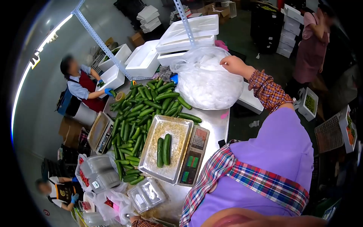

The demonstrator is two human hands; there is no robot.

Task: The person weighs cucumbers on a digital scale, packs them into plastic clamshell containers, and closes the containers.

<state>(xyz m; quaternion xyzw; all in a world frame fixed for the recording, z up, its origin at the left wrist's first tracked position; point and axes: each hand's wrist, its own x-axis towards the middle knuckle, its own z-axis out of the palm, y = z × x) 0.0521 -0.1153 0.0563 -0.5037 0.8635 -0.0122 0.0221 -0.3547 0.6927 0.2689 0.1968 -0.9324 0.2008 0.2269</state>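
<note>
My right hand (235,66) reaches to the upper edge of a large, clear bag stuffed with thin plastic bags (211,85), its fingertips pinched on the plastic. My left hand (133,218) barely shows at the bottom edge, near a white plastic bag (109,204) with red items inside; its fingers are hidden. Two cucumbers (163,150) lie side by side on the metal pan of a weighing scale (194,155). Beside the pan is a big heap of cucumbers (140,109). Clear plastic clamshell boxes (146,194) sit just below the scale.
A second scale (100,132) stands left of the heap. White foam boxes (189,34) are stacked at the table's far end, by a perforated metal post (184,22). Co-workers stand at the left (85,83), lower left (60,191) and upper right (314,45).
</note>
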